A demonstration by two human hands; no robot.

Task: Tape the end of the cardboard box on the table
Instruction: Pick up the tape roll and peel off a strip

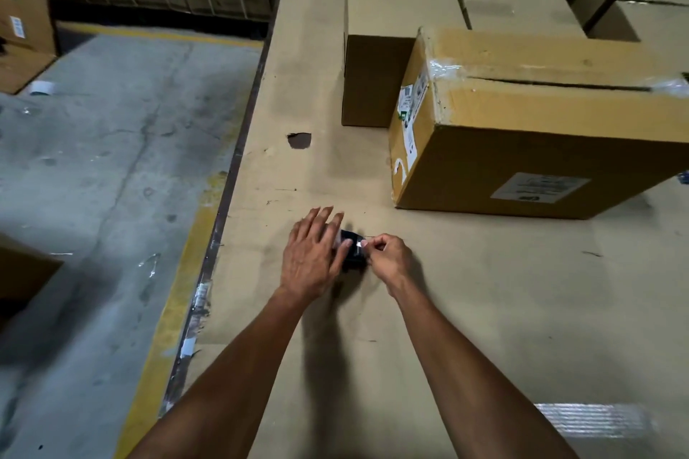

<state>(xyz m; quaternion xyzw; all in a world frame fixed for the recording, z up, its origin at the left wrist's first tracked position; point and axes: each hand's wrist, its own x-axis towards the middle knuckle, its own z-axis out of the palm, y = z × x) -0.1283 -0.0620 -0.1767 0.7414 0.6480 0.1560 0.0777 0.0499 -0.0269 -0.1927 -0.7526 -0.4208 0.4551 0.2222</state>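
A large cardboard box with white labels lies on the cardboard-covered table, right of centre; its top seam gapes, with clear tape at the corners. A dark roll of tape sits on the table in front of me. My left hand rests on the roll with fingers spread over it. My right hand pinches the shiny free end of the tape between thumb and fingertips. The box stands apart, beyond and to the right of both hands.
More plain cardboard boxes stand behind the large one and fill the back right. The table's left edge drops to a concrete floor with a yellow line. A hole marks the table cover. A white tape roll lies on the floor.
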